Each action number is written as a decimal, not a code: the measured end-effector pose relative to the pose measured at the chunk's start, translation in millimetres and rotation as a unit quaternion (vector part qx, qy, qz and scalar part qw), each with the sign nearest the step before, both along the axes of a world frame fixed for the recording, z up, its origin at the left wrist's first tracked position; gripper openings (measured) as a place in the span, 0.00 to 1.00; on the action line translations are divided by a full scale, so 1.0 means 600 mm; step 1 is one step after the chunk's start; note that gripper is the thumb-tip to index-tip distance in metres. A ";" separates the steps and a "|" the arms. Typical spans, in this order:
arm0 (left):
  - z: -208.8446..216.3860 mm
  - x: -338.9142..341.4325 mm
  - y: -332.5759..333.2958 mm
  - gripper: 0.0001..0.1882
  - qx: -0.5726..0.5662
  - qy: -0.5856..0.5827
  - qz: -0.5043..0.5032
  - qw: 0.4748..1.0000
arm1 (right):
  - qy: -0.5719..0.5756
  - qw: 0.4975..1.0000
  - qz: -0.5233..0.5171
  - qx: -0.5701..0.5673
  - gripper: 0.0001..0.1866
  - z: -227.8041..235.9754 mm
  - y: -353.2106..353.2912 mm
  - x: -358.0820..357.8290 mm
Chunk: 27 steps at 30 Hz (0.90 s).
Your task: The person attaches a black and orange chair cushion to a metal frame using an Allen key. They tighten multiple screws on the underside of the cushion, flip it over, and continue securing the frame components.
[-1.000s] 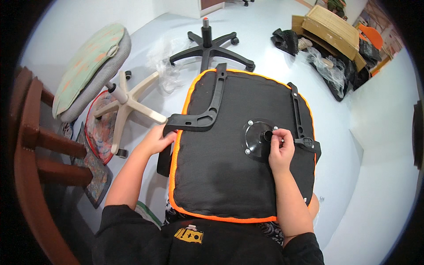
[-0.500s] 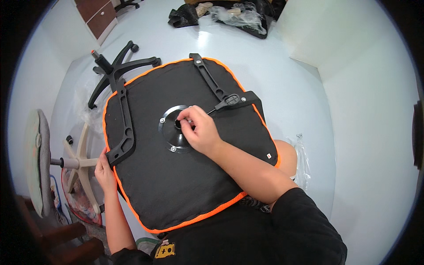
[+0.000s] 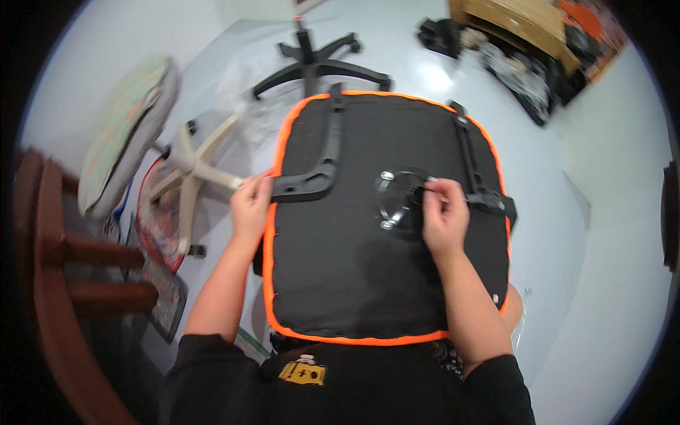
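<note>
An upturned black chair seat (image 3: pixel 340 276) with orange edging lies across my lap, its underside facing up. Black armrest brackets lie along both sides: the left bracket (image 3: pixel 304 185) and the right bracket (image 3: pixel 467 152). My left hand (image 3: pixel 251 207) grips the outer end of the left one, at the seat's edge. In the middle sits a round, shiny black plate (image 3: pixel 397 205) with bright bolt heads around its rim. My right hand (image 3: pixel 446 216) is over the plate's right part, thumb and fingers pinched together. Whatever they may hold is too small to make out.
Beyond the seat stands a black five-star chair base (image 3: pixel 319 67) with its gas lift upright. A beige base (image 3: pixel 191 170) and a padded cushion (image 3: pixel 127 134) are at left, near brown wooden furniture (image 3: pixel 53 248). A cardboard box (image 3: pixel 513 18) and plastic bags (image 3: pixel 510 71) lie far right.
My view has swung left, so the seat appears farther right and straighter. My right hand has shifted from the plate's centre hole toward its right side. My left hand stays at the bracket.
</note>
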<state>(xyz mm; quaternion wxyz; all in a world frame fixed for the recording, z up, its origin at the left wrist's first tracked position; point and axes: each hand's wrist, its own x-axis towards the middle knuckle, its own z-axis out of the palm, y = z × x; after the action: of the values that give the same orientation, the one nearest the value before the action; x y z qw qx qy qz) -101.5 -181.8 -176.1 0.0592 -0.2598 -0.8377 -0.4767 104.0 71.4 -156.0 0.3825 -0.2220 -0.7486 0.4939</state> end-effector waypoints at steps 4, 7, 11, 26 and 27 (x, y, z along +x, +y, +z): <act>0.008 0.009 0.002 0.13 0.016 -0.012 -0.006 1.000 | -0.019 1.000 -0.009 0.013 0.05 -0.004 0.002 0.007; 0.016 0.014 0.005 0.14 0.002 -0.038 -0.006 0.999 | -0.011 1.000 -0.001 0.003 0.04 -0.011 0.005 0.006; 0.016 0.010 0.002 0.16 0.002 -0.054 -0.023 0.998 | -0.005 1.000 -0.002 0.025 0.04 -0.013 0.006 0.004; 0.038 -0.018 0.001 0.29 -0.090 -0.193 -0.075 0.974 | 0.006 0.998 -0.015 0.052 0.04 0.006 -0.001 0.006; 0.051 -0.020 0.010 0.31 -0.115 -0.215 -0.099 0.965 | 0.002 0.998 -0.019 0.066 0.04 0.009 0.001 0.006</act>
<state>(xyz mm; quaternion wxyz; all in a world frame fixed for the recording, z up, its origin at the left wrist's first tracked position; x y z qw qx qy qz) -113.6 -175.6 -145.8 -0.1995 -0.2379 -0.8501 -0.4254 107.8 72.2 -150.8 0.4068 -0.2093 -0.7745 0.4369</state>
